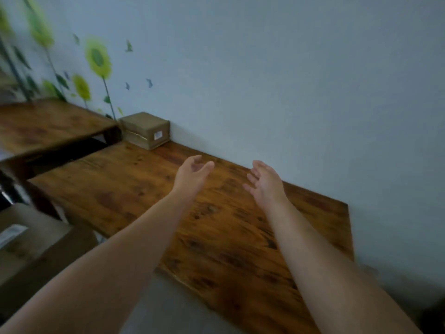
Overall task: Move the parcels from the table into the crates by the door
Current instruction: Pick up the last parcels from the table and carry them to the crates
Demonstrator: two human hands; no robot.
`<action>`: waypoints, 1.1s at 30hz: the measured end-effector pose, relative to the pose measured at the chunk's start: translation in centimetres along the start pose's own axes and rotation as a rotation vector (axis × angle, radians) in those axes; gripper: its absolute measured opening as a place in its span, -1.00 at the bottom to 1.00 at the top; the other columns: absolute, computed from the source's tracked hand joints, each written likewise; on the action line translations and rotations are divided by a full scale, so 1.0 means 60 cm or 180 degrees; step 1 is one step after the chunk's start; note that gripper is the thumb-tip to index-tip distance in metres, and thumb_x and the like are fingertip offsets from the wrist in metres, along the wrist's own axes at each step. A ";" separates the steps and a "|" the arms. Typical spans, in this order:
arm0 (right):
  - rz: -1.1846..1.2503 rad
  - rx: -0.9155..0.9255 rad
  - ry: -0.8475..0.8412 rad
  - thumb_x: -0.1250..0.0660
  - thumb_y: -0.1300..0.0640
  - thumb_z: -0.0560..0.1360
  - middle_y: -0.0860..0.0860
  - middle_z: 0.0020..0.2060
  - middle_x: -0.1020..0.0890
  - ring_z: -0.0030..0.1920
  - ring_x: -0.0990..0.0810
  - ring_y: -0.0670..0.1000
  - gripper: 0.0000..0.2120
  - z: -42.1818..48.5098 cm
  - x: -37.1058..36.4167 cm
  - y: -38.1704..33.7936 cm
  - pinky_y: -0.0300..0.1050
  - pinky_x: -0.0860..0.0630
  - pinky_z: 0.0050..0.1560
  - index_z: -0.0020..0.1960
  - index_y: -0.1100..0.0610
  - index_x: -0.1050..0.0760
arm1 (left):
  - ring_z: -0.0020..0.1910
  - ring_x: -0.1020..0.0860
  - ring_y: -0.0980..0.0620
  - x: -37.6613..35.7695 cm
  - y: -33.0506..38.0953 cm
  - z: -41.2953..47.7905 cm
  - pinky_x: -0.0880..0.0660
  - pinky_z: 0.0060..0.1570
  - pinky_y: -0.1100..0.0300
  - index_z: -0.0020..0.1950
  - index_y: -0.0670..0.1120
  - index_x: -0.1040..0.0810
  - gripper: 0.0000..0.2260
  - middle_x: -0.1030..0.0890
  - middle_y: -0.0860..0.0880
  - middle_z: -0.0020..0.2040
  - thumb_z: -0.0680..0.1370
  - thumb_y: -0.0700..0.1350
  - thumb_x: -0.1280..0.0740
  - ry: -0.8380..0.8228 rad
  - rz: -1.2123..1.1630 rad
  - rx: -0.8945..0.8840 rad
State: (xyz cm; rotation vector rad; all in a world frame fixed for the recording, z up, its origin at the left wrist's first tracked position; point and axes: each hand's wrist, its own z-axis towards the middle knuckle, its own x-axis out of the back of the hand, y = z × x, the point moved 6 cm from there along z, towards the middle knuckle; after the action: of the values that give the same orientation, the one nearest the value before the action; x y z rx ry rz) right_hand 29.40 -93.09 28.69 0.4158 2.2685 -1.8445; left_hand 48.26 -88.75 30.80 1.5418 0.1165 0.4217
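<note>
One taped cardboard parcel (147, 130) sits at the wooden table's (216, 225) far corner, against the wall; left hand (192, 175) and right hand (265, 183) hover empty, fingers relaxed, short of it; crates out of view; likely the last carry

Both bare arms reached forward, side by side. The left hand (192, 171) and right hand (265, 182) faced each other, apart. Their fingers were relaxed, gently curved, holding nothing.

Nothing legible. White label (158, 135) on side of small parcel (144, 124), 10 o'clock: print too small. Second label (12, 233) atop cardboard box (48, 247), 8 o'clock: blurred, unreadable.
</note>
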 end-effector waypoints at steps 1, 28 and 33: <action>-0.0013 -0.0009 -0.0072 -0.25 0.10 0.59 0.14 0.41 -0.35 0.40 -0.33 0.13 -0.54 0.013 -0.047 0.010 0.13 -0.36 0.30 0.44 0.17 -0.27 | 0.16 -0.50 0.02 0.041 -0.005 0.024 -0.45 0.03 0.15 0.39 -0.02 -0.36 -0.55 -0.51 0.01 0.21 0.53 0.06 -0.32 0.0062 0.0033 -0.0005; -0.0653 -0.0546 -0.0305 -0.28 0.07 0.57 0.12 0.36 -0.42 0.35 -0.40 0.11 -0.57 0.417 -0.480 0.163 0.04 -0.43 0.10 0.40 0.14 -0.34 | -0.12 -0.46 0.23 0.353 -0.155 0.542 -0.33 -0.30 0.34 0.37 0.02 -0.38 -0.57 -0.49 0.14 0.05 0.53 0.09 -0.31 0.0781 0.0338 0.0285; -0.0710 -0.0594 -0.0147 -0.30 0.07 0.56 0.13 0.35 -0.42 0.33 -0.41 0.11 -0.56 0.490 -0.555 0.191 0.05 -0.44 0.11 0.40 0.14 -0.34 | -0.07 -0.46 0.19 0.400 -0.197 0.656 -0.34 -0.22 0.30 0.38 0.02 -0.37 -0.55 -0.50 0.12 0.06 0.53 0.10 -0.31 0.0665 0.0395 0.0284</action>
State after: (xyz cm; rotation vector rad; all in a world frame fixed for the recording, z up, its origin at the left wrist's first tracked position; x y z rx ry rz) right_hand 63.69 -122.94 22.55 0.0931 2.5134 -1.6937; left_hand 85.83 -117.45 25.29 1.5946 0.2049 0.6838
